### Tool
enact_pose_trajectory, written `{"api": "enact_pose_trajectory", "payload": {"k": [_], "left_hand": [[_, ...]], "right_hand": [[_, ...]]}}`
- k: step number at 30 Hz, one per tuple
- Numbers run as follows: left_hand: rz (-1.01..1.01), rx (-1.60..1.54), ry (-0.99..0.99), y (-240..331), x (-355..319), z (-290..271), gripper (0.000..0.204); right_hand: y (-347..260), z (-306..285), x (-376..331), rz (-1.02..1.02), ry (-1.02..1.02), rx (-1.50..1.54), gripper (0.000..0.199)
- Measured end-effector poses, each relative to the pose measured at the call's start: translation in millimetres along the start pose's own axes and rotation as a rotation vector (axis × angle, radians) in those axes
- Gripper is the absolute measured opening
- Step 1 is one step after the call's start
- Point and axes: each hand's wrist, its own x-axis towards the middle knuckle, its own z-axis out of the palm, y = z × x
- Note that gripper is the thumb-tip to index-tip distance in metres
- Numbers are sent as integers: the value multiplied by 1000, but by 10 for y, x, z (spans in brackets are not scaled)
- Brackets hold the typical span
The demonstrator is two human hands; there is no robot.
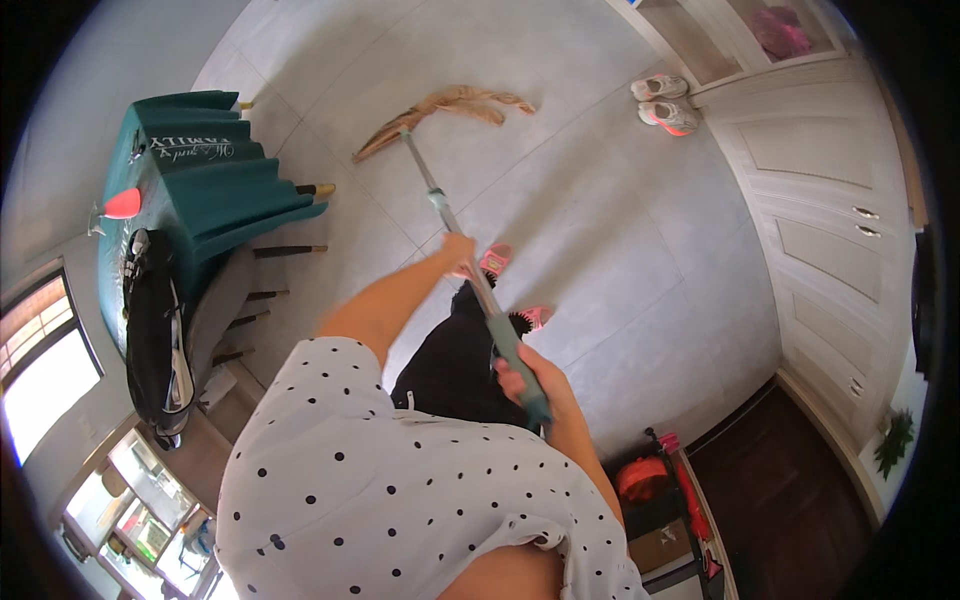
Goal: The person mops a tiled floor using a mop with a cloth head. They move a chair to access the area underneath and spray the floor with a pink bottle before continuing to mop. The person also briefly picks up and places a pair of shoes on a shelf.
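— What have you got hold of there?

— A mop [455, 215]. My left hand [457, 250] is wrapped round the thin metal part of the pole about halfway down, fingers closed on it. My right hand [527, 375] is clamped round the thicker teal grip near the top end, close to my body.

— Where does it sit?

— It slants away from me across the pale tiled floor [620, 240], with the head [445, 110] lying flat on the tiles well ahead of my pink slippers [495, 260]. A table with a green cloth [195, 170] stands off to my left, and a pair of sneakers [662, 102] waits by the cupboards.

— How do you reckon it handles?

— Light and stiff in the pole, I'd judge, while the head is soft: floppy tan strands fanned out sideways, likely to drag and trail. Bare metal may slip in a damp palm, so the padded teal sleeve is the better place to grip, with the other hand lower for steering
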Motion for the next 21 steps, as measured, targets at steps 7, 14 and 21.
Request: {"api": "enact_pose_trajectory", "payload": {"k": [7, 14, 21], "left_hand": [[-77, -362, -25, 1612, -998, 1781, 34], [-270, -903, -187, 2223, -1684, 718, 49], [-107, -845, 187, 1474, -561, 259, 31]], "right_hand": [[655, -279, -1619, -178, 468, -20, 37], [664, 122, -1994, -291, 515, -81, 47], [-97, 142, -1117, -238, 76, -102, 52]]}}
